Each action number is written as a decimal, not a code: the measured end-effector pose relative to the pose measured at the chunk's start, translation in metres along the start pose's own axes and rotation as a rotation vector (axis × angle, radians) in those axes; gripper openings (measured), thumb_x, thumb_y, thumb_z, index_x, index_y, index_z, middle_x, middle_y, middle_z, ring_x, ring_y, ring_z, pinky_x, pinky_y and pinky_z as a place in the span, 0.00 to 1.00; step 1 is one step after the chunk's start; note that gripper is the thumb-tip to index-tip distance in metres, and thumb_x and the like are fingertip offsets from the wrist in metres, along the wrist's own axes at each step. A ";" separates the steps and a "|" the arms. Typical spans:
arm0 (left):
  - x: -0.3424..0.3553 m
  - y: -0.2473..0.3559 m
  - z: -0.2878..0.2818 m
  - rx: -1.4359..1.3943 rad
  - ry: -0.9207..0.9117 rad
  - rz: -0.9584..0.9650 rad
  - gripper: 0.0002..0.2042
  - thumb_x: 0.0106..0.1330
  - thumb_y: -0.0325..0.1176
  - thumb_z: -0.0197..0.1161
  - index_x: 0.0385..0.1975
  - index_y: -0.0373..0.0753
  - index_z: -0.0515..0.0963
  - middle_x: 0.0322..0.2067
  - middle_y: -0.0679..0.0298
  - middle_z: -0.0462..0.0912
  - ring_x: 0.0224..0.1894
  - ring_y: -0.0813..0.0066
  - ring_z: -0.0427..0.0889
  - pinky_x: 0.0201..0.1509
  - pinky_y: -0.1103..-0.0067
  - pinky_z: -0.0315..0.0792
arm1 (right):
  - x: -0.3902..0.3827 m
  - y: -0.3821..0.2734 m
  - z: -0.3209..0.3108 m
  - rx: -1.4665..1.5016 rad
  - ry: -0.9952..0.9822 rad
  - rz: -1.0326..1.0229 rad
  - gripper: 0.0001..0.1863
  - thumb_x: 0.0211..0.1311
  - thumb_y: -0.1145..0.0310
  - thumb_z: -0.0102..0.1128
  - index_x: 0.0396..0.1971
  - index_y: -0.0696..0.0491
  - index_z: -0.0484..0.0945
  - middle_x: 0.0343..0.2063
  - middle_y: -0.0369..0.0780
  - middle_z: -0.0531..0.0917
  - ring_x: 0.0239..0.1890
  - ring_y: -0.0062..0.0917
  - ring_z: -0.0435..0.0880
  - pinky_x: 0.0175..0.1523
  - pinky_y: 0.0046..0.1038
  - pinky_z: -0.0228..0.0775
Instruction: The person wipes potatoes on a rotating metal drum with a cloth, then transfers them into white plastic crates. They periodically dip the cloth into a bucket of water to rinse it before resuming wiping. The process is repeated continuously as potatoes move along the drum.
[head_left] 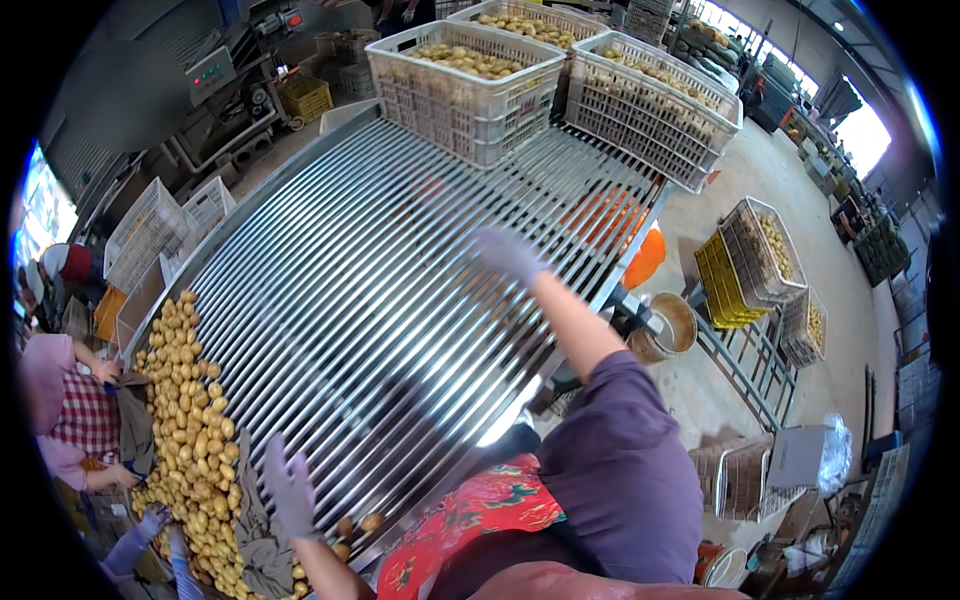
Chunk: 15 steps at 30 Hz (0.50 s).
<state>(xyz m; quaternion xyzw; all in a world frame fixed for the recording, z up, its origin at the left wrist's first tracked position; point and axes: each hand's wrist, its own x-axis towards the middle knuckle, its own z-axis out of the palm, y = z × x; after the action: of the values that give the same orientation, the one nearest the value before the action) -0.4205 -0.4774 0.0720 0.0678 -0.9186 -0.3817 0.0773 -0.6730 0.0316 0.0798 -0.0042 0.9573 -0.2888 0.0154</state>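
My left hand, in a pale thin glove, is at the near left of the metal roller table. Its fingers are apart and nothing is in it. Beside it lie a crumpled grey cloth and a big heap of potatoes. A few darker potatoes sit close to my left wrist. My right arm reaches out over the far right part of the rollers. The gloved right hand there is smeared, so its fingers cannot be made out; no held object shows.
Full potato crates stand on the table's far end, another crate at its right corner. Co-workers' hands work at the heap on the left. Right of the table are a bucket and stacked crates on a metal frame.
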 end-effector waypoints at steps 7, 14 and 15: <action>0.055 0.233 0.204 -0.180 -0.335 0.430 0.21 0.62 0.34 0.63 0.54 0.32 0.74 0.50 0.47 0.78 0.56 0.49 0.75 0.61 0.63 0.68 | 0.095 0.105 -0.189 -0.098 0.238 0.076 0.29 0.61 0.46 0.56 0.57 0.49 0.75 0.47 0.44 0.82 0.50 0.34 0.81 0.56 0.35 0.70; 0.028 0.289 0.207 -0.028 -0.360 0.365 0.22 0.62 0.36 0.63 0.57 0.40 0.74 0.56 0.49 0.75 0.57 0.50 0.74 0.63 0.64 0.66 | 0.286 0.037 -0.207 -0.625 0.356 -0.275 0.35 0.58 0.45 0.58 0.61 0.50 0.67 0.62 0.40 0.71 0.69 0.34 0.62 0.75 0.41 0.41; 0.022 0.288 0.196 -0.032 -0.331 0.229 0.21 0.63 0.37 0.63 0.56 0.38 0.75 0.56 0.48 0.75 0.57 0.51 0.76 0.60 0.66 0.69 | 0.287 0.018 -0.215 -0.611 0.262 -0.196 0.34 0.58 0.46 0.58 0.60 0.50 0.69 0.62 0.40 0.72 0.68 0.33 0.63 0.75 0.41 0.41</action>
<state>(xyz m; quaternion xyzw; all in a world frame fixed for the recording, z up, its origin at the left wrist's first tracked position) -0.4989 -0.1447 0.1425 -0.1020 -0.9143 -0.3907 -0.0307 -0.9670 0.1603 0.2412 -0.0635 0.9884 0.0131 -0.1373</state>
